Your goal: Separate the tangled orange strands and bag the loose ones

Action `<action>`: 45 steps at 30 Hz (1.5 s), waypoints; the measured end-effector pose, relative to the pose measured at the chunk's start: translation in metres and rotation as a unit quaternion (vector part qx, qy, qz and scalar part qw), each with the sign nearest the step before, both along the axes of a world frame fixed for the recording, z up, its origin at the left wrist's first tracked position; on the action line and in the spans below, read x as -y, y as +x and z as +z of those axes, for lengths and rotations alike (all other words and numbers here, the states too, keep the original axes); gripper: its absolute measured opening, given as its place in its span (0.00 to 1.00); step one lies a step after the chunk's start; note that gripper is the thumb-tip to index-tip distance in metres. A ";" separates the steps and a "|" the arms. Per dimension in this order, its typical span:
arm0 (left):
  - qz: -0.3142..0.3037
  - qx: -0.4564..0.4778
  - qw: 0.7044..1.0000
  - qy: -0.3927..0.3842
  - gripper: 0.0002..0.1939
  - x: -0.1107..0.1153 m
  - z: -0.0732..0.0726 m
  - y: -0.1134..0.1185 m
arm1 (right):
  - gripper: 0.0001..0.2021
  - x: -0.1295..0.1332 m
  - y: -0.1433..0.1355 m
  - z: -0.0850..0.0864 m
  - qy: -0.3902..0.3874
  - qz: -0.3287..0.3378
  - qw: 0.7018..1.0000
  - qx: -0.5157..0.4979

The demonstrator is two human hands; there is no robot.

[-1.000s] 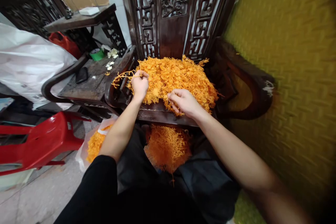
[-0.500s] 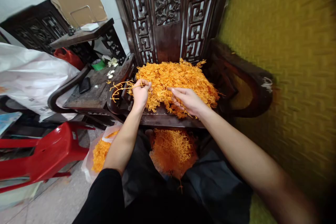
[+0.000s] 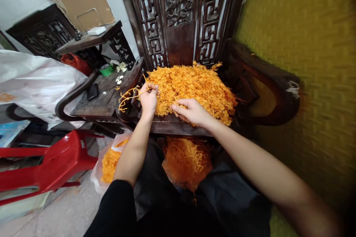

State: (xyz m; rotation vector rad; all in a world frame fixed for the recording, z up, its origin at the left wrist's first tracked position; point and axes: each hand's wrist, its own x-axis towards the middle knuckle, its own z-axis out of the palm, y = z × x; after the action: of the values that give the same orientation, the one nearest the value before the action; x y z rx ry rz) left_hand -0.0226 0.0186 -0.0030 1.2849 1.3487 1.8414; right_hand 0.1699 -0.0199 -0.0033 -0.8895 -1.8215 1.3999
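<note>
A large heap of orange branching pieces (image 3: 191, 85) covers the seat of a dark carved wooden chair (image 3: 178, 44). My left hand (image 3: 148, 98) is closed on a bunch of thin orange stems (image 3: 128, 96), which stick out to its left over the chair's edge. At the heap's front edge, my right hand (image 3: 190, 112) has its thumb and fingers pressed together around a small orange piece, mostly hidden by the fingers. More orange stems (image 3: 189, 155) fill a bag between my knees, below the seat.
A white bag of orange pieces (image 3: 111, 163) stands on the floor at the left, beside a red plastic stool (image 3: 61, 155). A side table (image 3: 94, 107) bears a phone-like dark object and a green roll. The curved armrest (image 3: 289, 100) is at right.
My right hand has moved slightly down and left, to the front edge of the heap. My left hand stays closed on the stems. The view has shifted slightly.
</note>
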 end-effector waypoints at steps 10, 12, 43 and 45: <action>-0.015 0.155 0.987 0.046 0.15 -0.001 0.015 0.005 | 0.15 0.017 0.009 0.028 -0.262 0.066 0.957 -0.105; -0.032 0.181 0.982 0.030 0.16 -0.001 0.019 0.010 | 0.15 0.018 0.012 0.033 -0.266 0.076 0.956 -0.098; -0.241 0.314 0.910 -0.123 0.10 0.025 0.037 0.050 | 0.22 0.001 0.038 0.014 -0.055 -0.085 0.992 -0.070; -0.246 0.303 0.913 -0.120 0.11 0.024 0.033 0.052 | 0.20 -0.002 0.030 0.012 -0.005 -0.087 0.994 -0.063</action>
State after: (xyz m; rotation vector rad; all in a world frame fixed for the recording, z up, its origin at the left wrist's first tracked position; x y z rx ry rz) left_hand 0.0296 -0.0058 0.0305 0.7342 0.7858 1.4787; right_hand 0.2002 -0.0182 0.0087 -0.9204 -1.6056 1.3258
